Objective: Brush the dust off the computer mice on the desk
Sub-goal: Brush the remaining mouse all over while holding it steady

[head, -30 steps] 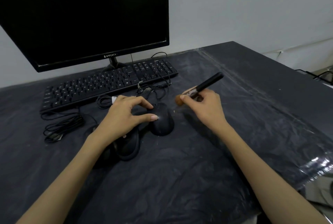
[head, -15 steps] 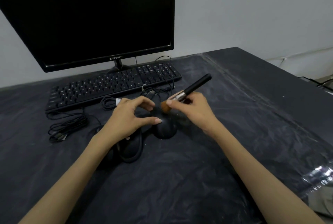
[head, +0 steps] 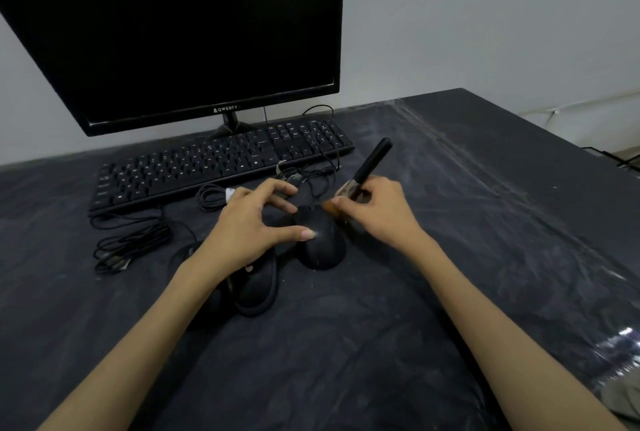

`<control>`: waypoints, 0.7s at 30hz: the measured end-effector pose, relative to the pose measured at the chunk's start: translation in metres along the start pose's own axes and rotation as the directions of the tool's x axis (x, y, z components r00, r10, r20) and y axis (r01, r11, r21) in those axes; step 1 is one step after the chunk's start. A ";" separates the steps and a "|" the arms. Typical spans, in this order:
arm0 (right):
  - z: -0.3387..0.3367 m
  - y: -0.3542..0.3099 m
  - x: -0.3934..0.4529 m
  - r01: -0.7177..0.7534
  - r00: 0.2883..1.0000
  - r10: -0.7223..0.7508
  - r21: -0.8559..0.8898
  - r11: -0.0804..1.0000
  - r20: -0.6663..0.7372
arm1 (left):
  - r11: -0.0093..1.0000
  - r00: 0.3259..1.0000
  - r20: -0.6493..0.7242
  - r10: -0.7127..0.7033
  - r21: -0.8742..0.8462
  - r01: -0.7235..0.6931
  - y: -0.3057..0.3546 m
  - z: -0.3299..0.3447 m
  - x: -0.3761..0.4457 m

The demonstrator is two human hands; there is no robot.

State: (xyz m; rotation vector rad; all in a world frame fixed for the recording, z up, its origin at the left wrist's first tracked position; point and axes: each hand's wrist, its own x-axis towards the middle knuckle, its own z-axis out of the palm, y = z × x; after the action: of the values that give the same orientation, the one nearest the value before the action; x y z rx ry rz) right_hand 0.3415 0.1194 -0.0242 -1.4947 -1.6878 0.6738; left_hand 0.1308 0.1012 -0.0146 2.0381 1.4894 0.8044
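Observation:
Three black mice lie on the dark desk cover. The right mouse point(head: 320, 245) is steadied by my left hand point(head: 251, 228), thumb on its left side and fingers at its front. My right hand point(head: 375, 212) grips a brush point(head: 367, 169) with a black handle and metal ferrule; its brown bristles touch the front right of that mouse. A second mouse point(head: 258, 286) sits under my left wrist. A third mouse point(head: 211, 302) is mostly hidden behind my left forearm.
A black keyboard point(head: 207, 163) lies behind the mice, with a dark monitor point(head: 180, 32) above it. Coiled cables point(head: 128, 243) lie to the left and tangled cords point(head: 311, 176) just beyond my hands. The desk's right edge point(head: 554, 125) runs diagonally.
My right hand brought the brush leftward onto the front of the right mouse and tilted the handle more upright. My left hand stayed on the mouse.

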 end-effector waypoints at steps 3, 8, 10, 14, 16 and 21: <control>-0.003 0.007 0.003 -0.042 0.992 0.043 0.011 0.999 -0.120 | 1.000 1.000 0.000 0.005 0.000 -0.005 0.000 0.001 0.000; 0.000 0.004 -0.004 -0.104 0.994 0.107 0.109 0.989 -0.023 | 1.000 1.000 -0.011 0.011 0.000 -0.011 -0.001 0.001 -0.001; 0.002 0.004 -0.009 -0.101 0.995 0.102 0.121 0.988 -0.001 | 1.000 1.000 -0.015 0.016 0.004 -0.016 -0.001 0.002 -0.001; -0.002 0.003 -0.027 -0.052 0.999 0.049 0.184 0.982 0.020 | 1.000 0.999 -0.036 0.028 0.014 -0.027 -0.003 0.003 -0.002; -0.004 0.004 -0.039 -0.036 0.998 0.025 0.225 0.974 0.049 | 0.999 0.998 -0.039 0.041 0.024 -0.040 -0.003 0.003 -0.001; -0.005 0.008 -0.059 -0.021 0.994 -0.007 0.248 0.968 0.112 | 0.998 0.998 -0.025 0.051 0.044 -0.050 0.001 0.002 -0.002</control>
State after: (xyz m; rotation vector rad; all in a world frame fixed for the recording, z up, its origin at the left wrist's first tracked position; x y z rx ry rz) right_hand 0.3510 0.0626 -0.0393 -1.3063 -1.6125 0.9525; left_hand 0.1320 0.0993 -0.0156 2.1129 1.4866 0.8283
